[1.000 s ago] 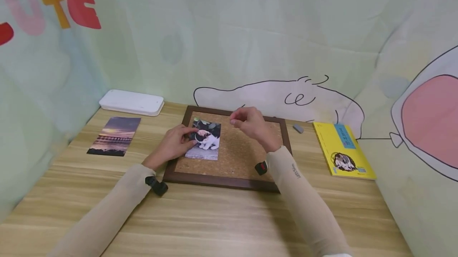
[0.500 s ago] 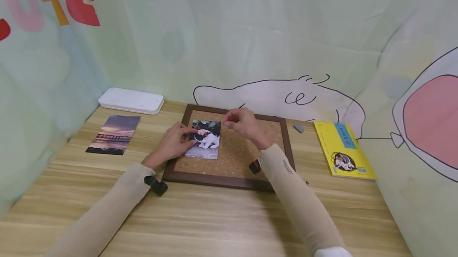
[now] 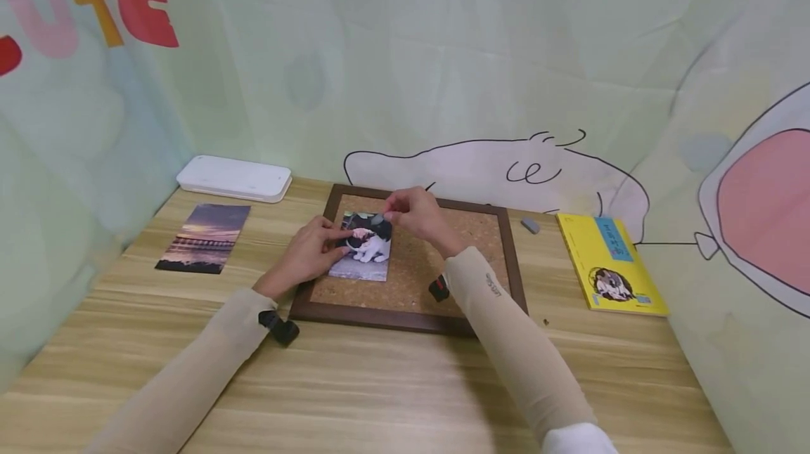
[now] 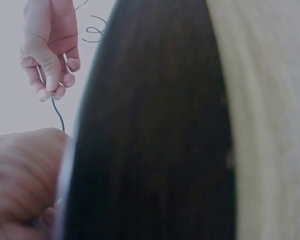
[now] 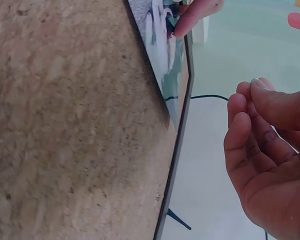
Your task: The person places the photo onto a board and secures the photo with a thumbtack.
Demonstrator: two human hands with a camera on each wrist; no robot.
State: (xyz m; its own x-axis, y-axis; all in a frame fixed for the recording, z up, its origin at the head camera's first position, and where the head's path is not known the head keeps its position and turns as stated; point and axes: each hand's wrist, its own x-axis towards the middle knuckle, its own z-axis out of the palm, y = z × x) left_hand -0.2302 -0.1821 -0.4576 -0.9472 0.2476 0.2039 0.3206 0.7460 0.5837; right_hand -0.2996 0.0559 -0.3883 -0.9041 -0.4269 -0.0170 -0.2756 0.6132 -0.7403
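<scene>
A photo of a black-and-white cat lies on the left part of a cork board with a dark brown frame. My left hand rests over the frame's left side, its forefinger and thumb pressing on the photo's left part. Over the photo's upper right corner is my right hand, thumb and forefinger tips together. A small greyish thing shows at those tips; I cannot tell its kind. The right wrist view shows the right hand beside the cork, thumb meeting the forefinger, other fingers curled.
A sunset photo lies left of the board, below a white case. To the right are a grey eraser-like block and a yellow book. A tiny dark speck sits on the wooden table. Printed cloth hangs behind.
My right hand has moved left across the cork, from right of the cat photo to its upper right corner. The left hand has stayed on the photo.
</scene>
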